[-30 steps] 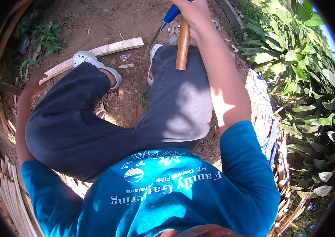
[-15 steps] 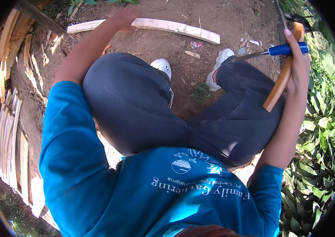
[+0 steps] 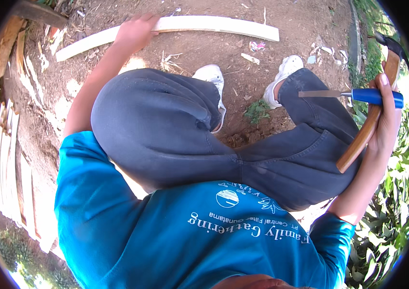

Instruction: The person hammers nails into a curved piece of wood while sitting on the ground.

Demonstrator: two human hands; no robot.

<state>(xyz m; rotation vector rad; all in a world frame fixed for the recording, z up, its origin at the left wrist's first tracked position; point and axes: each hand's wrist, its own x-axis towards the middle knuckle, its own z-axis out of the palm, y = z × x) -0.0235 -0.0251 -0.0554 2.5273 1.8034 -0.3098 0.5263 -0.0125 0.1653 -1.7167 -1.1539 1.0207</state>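
Where the plank point(image 3: 214, 23) shows, it looks pale and slender.

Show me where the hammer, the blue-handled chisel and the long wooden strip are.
Hammer point(image 3: 357, 143): head view, on the lower part of its wooden shaft.
Blue-handled chisel point(image 3: 367, 96): head view, on its handle.
Long wooden strip point(image 3: 204, 23): head view, on its pale face.

Brightly lit by outdoor daylight, dappled with sun and shade across the soil point(image 3: 243, 85), and washed nearly white on the wood strip point(image 3: 204, 22) and the pale slats point(image 3: 8, 159). Shaded more evenly over the dark trousers point(image 3: 156, 125). Bent toward the rim by the fisheye lens, blackened at the corners, fringed bluish along the edge, and softened among the glaring leaves point(image 3: 399, 202).
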